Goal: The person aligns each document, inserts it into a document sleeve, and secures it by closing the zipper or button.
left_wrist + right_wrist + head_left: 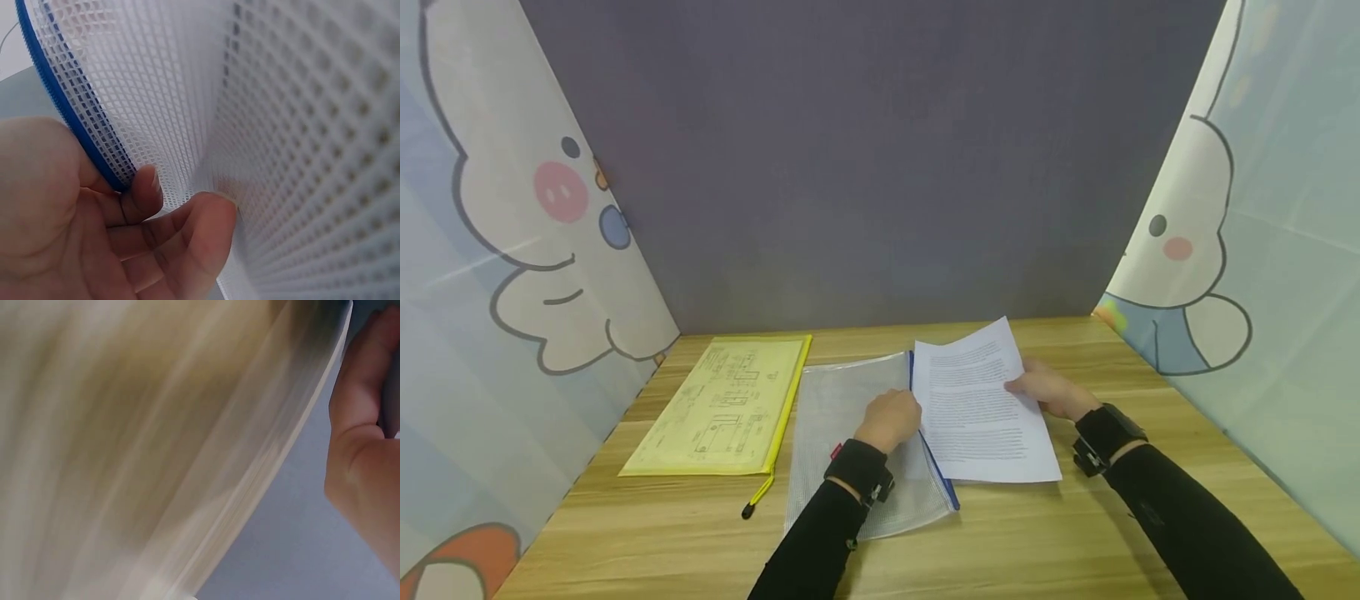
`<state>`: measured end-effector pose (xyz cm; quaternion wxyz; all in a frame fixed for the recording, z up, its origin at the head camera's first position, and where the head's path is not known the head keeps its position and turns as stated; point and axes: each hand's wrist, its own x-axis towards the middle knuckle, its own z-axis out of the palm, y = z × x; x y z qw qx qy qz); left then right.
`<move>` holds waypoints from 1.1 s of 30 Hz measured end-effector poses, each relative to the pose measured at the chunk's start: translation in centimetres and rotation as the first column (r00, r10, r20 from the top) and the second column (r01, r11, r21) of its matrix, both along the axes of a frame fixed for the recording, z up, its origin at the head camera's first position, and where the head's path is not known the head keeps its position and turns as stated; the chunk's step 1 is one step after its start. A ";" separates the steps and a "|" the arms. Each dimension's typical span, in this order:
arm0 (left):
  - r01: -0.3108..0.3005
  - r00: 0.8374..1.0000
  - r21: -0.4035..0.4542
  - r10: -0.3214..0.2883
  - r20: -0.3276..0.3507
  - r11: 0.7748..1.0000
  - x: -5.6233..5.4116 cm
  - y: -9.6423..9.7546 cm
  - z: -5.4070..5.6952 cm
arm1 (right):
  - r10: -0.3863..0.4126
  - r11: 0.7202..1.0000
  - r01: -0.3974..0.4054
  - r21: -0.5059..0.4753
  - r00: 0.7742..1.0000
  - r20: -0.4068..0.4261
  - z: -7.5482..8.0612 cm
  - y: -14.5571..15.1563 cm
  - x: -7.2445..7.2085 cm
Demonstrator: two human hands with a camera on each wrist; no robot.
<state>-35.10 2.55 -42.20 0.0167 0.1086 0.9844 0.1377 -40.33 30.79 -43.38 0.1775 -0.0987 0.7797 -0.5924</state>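
A clear mesh zip pouch [835, 408] with a blue zipper [942, 479] along its right side lies on the table. My left hand [891, 419] is at that side. In the left wrist view, the curled thumb and fingers [147, 194] pinch the mesh [300, 125] beside the blue zipper edge [47, 75]. Printed paper [973, 408] slants over the zipper side, and my right hand [1051, 388] grips its right edge, thumb on top. Whether it is one sheet or more, I cannot tell. In the right wrist view, the right hand [359, 425] shows only partly.
A yellow zip pouch [730, 408] holding a technical drawing lies on the left of the wooden table [685, 533], its zipper pull [748, 510] hanging toward me. A grey panel [880, 167] stands behind the table. Cartoon-printed cloths [1285, 250] flank both sides.
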 end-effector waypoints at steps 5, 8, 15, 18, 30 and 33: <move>-0.001 1.000 -0.022 0.001 0.000 1.000 -0.2 0.0 0.0 | 0.028 0.999 -0.028 -0.014 1.000 -0.002 0.0 0.6 0.1; 0.000 1.000 -0.035 -0.001 -0.013 0.999 -0.2 0.0 0.1 | 0.064 0.997 -0.064 -0.031 0.998 -0.010 0.1 0.9 0.4; 0.015 1.000 -0.054 -0.016 -0.015 0.998 -0.1 0.0 0.1 | 0.119 0.991 -0.118 -0.060 0.993 0.009 -0.2 1.8 0.9; 0.019 1.000 -0.058 -0.020 -0.016 0.998 -0.1 0.0 0.1 | 0.144 0.987 -0.142 -0.081 0.989 0.021 -0.3 2.1 1.1; 0.021 1.000 -0.051 -0.022 -0.021 0.998 -0.1 -0.1 -0.1 | 0.132 0.985 -0.128 -0.119 0.991 0.026 0.4 2.9 2.1; 0.026 0.999 -0.038 -0.027 -0.030 0.999 0.0 -0.2 0.1 | 0.117 0.985 -0.116 -0.127 0.993 -0.001 0.6 3.1 1.9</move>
